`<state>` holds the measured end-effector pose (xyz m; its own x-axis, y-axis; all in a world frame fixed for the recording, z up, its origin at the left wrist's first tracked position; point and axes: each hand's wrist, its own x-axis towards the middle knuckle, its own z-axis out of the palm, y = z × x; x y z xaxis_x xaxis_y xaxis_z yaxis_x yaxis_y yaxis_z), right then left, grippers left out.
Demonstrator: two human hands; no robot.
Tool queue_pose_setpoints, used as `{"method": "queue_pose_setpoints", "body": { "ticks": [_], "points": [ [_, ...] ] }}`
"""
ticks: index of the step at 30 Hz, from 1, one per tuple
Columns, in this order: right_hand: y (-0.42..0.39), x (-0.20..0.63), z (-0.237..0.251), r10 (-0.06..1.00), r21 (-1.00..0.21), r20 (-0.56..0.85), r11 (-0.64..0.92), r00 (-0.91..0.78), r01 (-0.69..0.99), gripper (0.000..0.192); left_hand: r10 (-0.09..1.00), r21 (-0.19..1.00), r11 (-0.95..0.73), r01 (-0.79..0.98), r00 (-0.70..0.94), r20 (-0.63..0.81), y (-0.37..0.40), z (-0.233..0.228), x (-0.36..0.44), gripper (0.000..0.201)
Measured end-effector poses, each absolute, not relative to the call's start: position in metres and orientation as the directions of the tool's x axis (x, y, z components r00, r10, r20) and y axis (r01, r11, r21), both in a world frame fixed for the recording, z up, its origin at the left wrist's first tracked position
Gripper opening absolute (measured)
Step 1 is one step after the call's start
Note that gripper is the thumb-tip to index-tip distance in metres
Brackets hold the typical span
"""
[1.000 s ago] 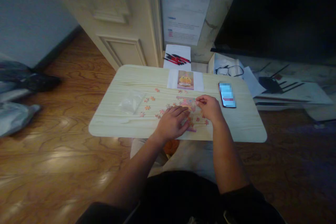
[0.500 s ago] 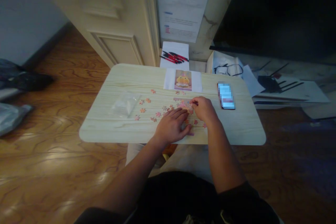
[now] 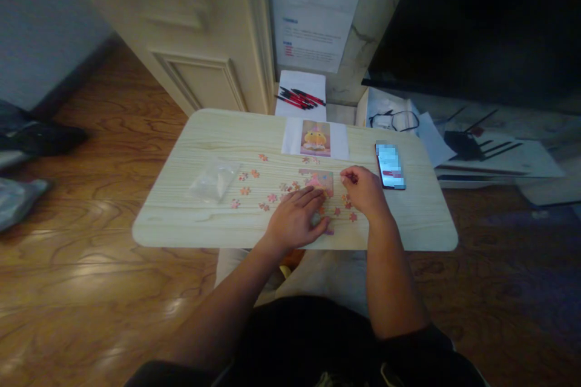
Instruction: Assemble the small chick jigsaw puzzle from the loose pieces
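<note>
Puzzle (image 3: 319,182) at centre frame looks only partly built, a small joined patch on the table (image 3: 181,224); loose pieces (image 3: 246,190) lie scattered to its left; left hand (image 3: 297,217) rests flat, fingers spread, on its near edge; right hand (image 3: 363,192), pinched on a small piece, has drawn rightward off the patch since half a second ago.

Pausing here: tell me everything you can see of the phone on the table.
The phone is a slim dark slab lying flat, face up, on the pale wood-look table, near its far right part. Its screen is lit, bluish-white with a reddish band, and blurred. The long side runs away from the person, slightly angled. Nothing touches it; the right hand rests just to its left, apart from it.
</note>
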<state>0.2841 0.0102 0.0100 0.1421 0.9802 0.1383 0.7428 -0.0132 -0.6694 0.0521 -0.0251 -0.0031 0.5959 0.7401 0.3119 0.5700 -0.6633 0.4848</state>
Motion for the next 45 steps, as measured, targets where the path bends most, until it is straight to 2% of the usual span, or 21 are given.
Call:
{"method": "queue_pose_setpoints", "body": {
  "ticks": [6,10,13,17,26,31,38,41,45],
  "points": [
    [-0.016,0.280,0.012,0.978,-0.701,0.202,0.106,0.053,0.705,0.019,0.753,0.541,-0.648,0.537,0.557,0.349,-0.023,-0.002,0.051,0.045],
    [-0.033,0.274,0.017,0.951,-0.701,0.290,0.285,-0.103,0.654,0.037,0.757,0.605,-0.645,0.467,0.502,0.419,-0.022,0.000,0.046,0.052],
    [-0.044,0.273,0.022,0.935,-0.702,0.327,0.337,-0.135,0.627,0.051,0.752,0.640,-0.650,0.409,0.470,0.463,-0.022,0.003,0.039,0.058],
    [-0.054,0.274,0.030,0.941,-0.699,0.321,0.310,-0.104,0.645,0.056,0.762,0.660,-0.641,0.391,0.423,0.490,-0.022,0.012,0.032,0.055],
    [-0.073,0.268,0.025,0.957,-0.687,0.262,0.274,-0.122,0.673,0.054,0.798,0.662,-0.598,0.452,0.405,0.446,-0.025,0.018,0.013,0.066],
    [-0.079,0.276,0.010,0.960,-0.675,0.280,0.212,-0.020,0.707,0.050,0.834,0.651,-0.549,0.523,0.391,0.389,-0.036,0.006,-0.004,0.068],
    [-0.080,0.291,0.011,0.950,-0.647,0.311,0.206,0.008,0.735,0.049,0.768,0.583,-0.634,0.508,0.501,0.398,-0.041,0.010,0.016,0.071],
    [-0.083,0.297,0.013,0.952,-0.645,0.306,0.194,0.017,0.739,0.043,0.734,0.564,-0.671,0.481,0.537,0.416,-0.038,0.009,0.030,0.065],
    [-0.086,0.305,0.011,0.955,-0.641,0.297,0.188,0.015,0.744,0.037,0.703,0.510,-0.706,0.492,0.577,0.417,-0.035,0.002,0.041,0.043]
  ]
}}
